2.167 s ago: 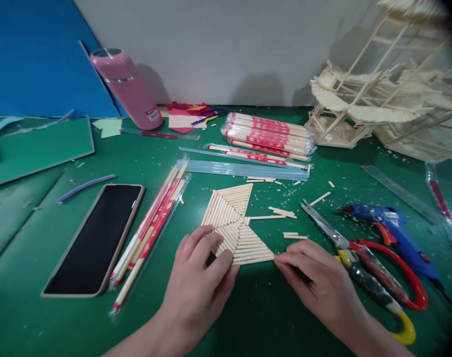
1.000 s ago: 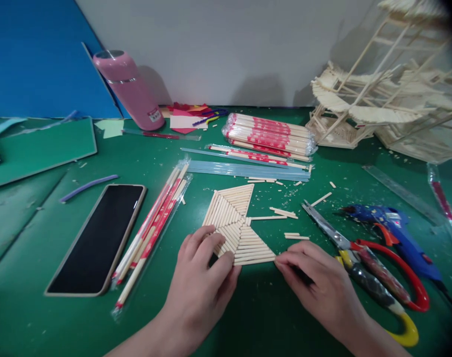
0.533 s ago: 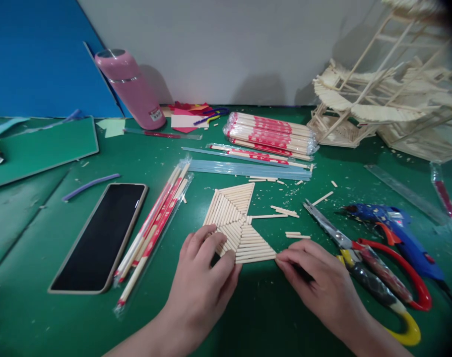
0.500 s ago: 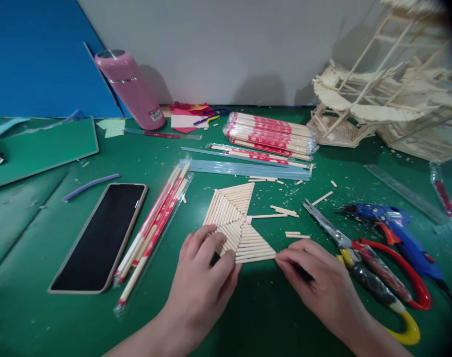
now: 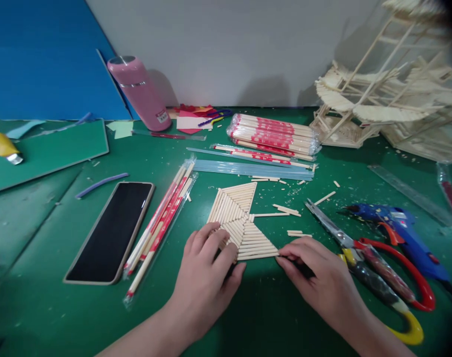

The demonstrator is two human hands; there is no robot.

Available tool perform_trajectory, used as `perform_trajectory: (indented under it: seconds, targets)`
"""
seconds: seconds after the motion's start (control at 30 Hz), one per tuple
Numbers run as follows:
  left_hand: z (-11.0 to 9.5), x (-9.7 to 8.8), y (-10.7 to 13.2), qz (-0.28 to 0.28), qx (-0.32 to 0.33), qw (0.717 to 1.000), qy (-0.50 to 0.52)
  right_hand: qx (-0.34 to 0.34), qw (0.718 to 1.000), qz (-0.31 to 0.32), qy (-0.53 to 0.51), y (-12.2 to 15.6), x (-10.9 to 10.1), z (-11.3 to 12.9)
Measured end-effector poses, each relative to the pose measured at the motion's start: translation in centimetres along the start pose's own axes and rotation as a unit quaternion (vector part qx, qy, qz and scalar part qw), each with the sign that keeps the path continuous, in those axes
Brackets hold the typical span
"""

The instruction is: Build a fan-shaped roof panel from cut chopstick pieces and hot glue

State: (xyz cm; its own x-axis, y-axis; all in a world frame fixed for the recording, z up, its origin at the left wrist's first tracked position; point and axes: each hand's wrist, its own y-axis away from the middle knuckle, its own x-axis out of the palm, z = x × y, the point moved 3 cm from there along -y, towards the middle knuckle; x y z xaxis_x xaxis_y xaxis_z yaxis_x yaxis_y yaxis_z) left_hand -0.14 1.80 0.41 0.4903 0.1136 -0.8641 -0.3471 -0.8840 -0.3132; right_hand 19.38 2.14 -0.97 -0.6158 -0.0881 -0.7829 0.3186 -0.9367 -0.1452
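A flat panel of pale wooden sticks [image 5: 227, 206] lies on the green table, its sticks laid in wedge-shaped sections that meet near the middle; one side is a gap. My left hand [image 5: 207, 263] rests over its lower left part, fingers bent and apart, thumb off the near edge; it hides that corner. At the panel's lower right corner, my right hand [image 5: 318, 277] pinches the end of the nearest stick [image 5: 259, 257] between thumb and fingertips. One loose stick [image 5: 272, 214] points into the gap. Short stick pieces [image 5: 287, 210] lie just beyond my right hand.
Right: scissors [image 5: 347, 243], a blue glue gun [image 5: 397, 228] and a stick-built model [image 5: 359, 104]. Behind: glue sticks [image 5: 248, 169], packed chopsticks [image 5: 274, 131] and a pink bottle [image 5: 144, 94]. Left: wrapped chopsticks [image 5: 161, 230], a phone [image 5: 110, 233] and a yellow-handled cutter [image 5: 4, 146].
The view has shifted slightly, so things on the left sit farther right. My left thumb has moved away from the panel's near edge. My right hand keeps its pinch at the corner.
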Motion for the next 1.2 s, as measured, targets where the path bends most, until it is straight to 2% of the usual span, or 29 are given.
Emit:
perform_trajectory:
  seconds: [0.43,0.67,0.83,1.2]
  targets:
    - [0.09,0.22,0.38,-0.002,0.017,1.000,-0.001,-0.008,1.000,-0.001,0.014,-0.09,0.05,-0.25]
    - [0.04,0.19,0.20,-0.023,0.029,0.999,-0.009,-0.018,1.000,0.003,0.023,-0.11,0.05,-0.29]
    - [0.00,0.28,0.28,-0.020,0.030,0.999,-0.009,-0.012,1.000,0.017,0.022,-0.11,0.16,-0.36]
    - [-0.06,0.21,0.12,-0.020,0.045,0.999,-0.018,-0.018,1.000,0.008,0.013,-0.32,-0.14,0.03]
